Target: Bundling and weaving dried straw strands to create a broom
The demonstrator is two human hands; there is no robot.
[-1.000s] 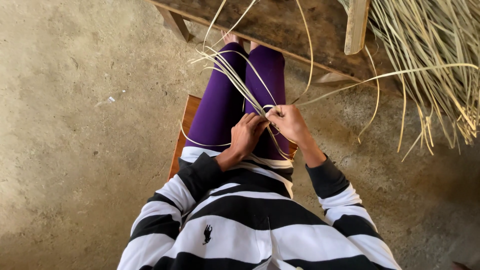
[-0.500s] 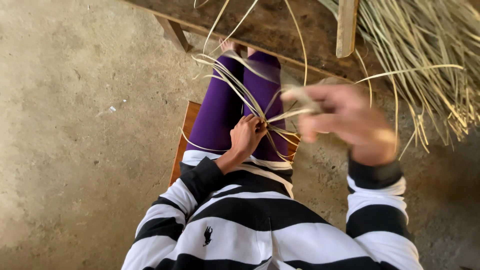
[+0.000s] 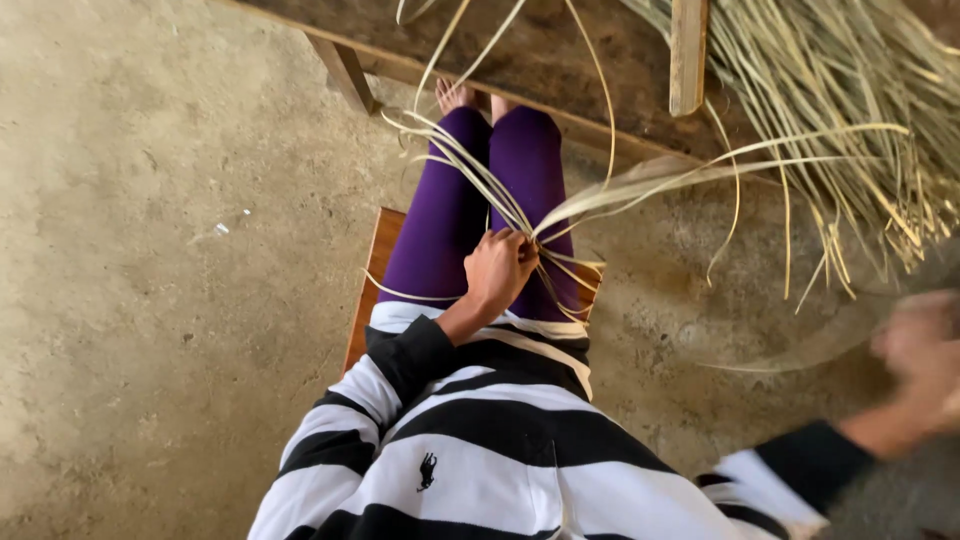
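Two hands are at work here, far apart from each other. The left hand (image 3: 497,268) rests on the person's lap, over the purple leggings (image 3: 450,210), and is closed around a knot of pale straw strips (image 3: 520,222) where many of them cross. From that pinch the strips fan out: some run toward the far left over the knees, some curl down across the thigh, and a few long ones sweep to the right toward a big heap of loose straw (image 3: 850,110) lying at the far right. The right hand (image 3: 925,360) is flung out to the near right, above the concrete floor (image 3: 150,250); it is badly blurred, so I cannot tell whether it is closed or holds a strip. The person sits on a small wooden stool (image 3: 368,290), whose edge shows left of the leg. A dark wooden bench (image 3: 560,50) crosses the far side, just beyond the bare feet.
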